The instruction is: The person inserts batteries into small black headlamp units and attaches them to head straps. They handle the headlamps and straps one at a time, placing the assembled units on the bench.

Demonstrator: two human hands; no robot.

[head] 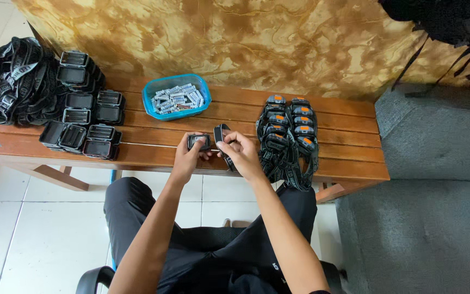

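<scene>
At the centre of the frame, the left hand (187,154) is pinching a small black rectangular plastic lamp housing (198,141) between its fingers, just above the slatted wooden bench (349,163). The right hand (240,152) is gripping a black elastic strap (222,139) beside it. A blue plastic tray of small silver batteries (176,96) is sitting above them, finished black-and-orange headlamps (288,133) are lying at right, and empty black housings (82,114) are crowding the left.

Bare forearms, black trousers, seemingly no sleeves.
</scene>
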